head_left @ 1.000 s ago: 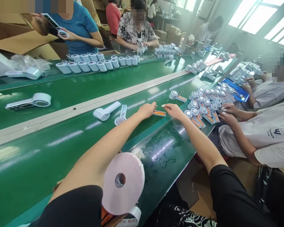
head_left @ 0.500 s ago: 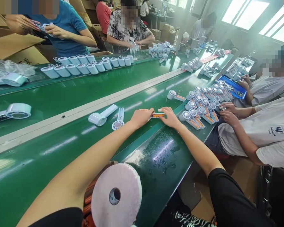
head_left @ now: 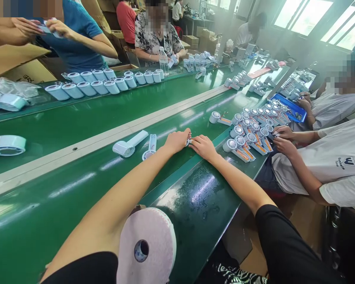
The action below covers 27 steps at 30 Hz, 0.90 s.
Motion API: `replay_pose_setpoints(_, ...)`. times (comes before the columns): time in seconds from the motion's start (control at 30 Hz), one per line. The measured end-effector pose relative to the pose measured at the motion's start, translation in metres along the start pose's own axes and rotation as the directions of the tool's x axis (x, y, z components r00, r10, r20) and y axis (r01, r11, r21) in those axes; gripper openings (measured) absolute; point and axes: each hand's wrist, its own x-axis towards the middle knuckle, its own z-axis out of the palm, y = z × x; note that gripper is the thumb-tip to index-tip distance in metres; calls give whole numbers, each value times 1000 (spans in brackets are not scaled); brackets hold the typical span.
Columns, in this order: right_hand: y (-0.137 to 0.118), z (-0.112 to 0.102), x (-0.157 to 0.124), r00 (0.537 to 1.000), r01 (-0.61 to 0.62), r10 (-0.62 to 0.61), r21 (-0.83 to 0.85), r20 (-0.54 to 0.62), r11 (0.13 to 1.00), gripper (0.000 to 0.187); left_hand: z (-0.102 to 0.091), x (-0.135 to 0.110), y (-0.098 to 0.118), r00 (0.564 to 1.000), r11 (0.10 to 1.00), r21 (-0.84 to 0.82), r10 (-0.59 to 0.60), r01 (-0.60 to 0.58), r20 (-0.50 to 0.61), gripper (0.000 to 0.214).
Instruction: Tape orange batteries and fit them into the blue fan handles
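Observation:
My left hand point(head_left: 177, 141) is closed around a light-blue handheld fan point(head_left: 187, 143), mostly covered by my fingers at the inner edge of the green belt. From the other side, the fingertips of my right hand point(head_left: 204, 146) close on the same fan. Just left of my hands, a fan body point(head_left: 149, 146) lies with its open handle pointing away. Beside it rests another fan body point(head_left: 127, 146) with a closed, smooth handle. To the right, a single fan point(head_left: 217, 117) with an orange strip in its handle lies on the belt.
A large tape roll point(head_left: 154, 244) stands in front of me. Many fans point(head_left: 251, 130) crowd the right side near a co-worker's hands point(head_left: 281, 138) and a blue tray point(head_left: 286, 107). Rows of fan bodies point(head_left: 88, 87) line the far side. A pale divider strip point(head_left: 106, 144) crosses the belt.
The fan in my hands has turned, so its orange-lined handle no longer shows. My hands have come closer together, the right one shifting left. At far left, another fan has slid further left.

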Motion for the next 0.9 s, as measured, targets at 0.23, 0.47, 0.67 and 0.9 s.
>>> replay_pose_setpoints(0.23,-10,-23,-14,986,-27,73,290,-149,957,25,-10,-16,18,995,993,-54,103,-104,-16,35)
replay_pose_setpoints(0.47,-53,-18,-92,943,-191,312,575,-119,796,24,-2,-58,40,977,965,-185,200,-183,72,26)
replay_pose_setpoints(0.67,-39,-18,-103,815,-224,559,807,-153,547,37,14,-63,38,978,964,-203,191,-171,81,24)
replay_pose_setpoints(0.9,-22,-48,-111,997,-77,51,548,62,833,40,14,-57,42,964,969,-93,239,-229,113,26)
